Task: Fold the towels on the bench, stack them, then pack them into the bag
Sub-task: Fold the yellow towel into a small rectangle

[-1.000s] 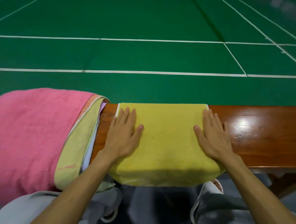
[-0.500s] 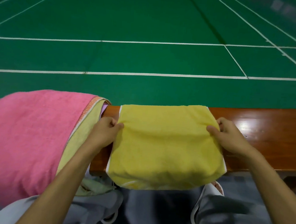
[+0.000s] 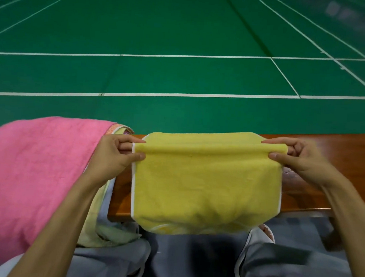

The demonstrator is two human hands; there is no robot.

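A folded yellow towel (image 3: 206,187) with white edging lies across the wooden bench (image 3: 332,148), its near part hanging over the front edge. My left hand (image 3: 113,153) pinches its left side and my right hand (image 3: 299,159) pinches its right side. Between them the towel is raised into a fold line, with the far part still behind it on the bench. To the left lies a pile of towels, a pink towel (image 3: 37,167) on top and a pale yellow-green towel (image 3: 97,225) under it. No bag is in view.
The bench runs off to the right with bare shiny wood. Beyond it spreads a green court floor (image 3: 184,30) with white lines. My grey-clad knees (image 3: 286,271) are just below the bench's front edge.
My hands went from lying flat on the yellow towel to pinching its left and right sides, and have lifted it into a raised fold across the middle.
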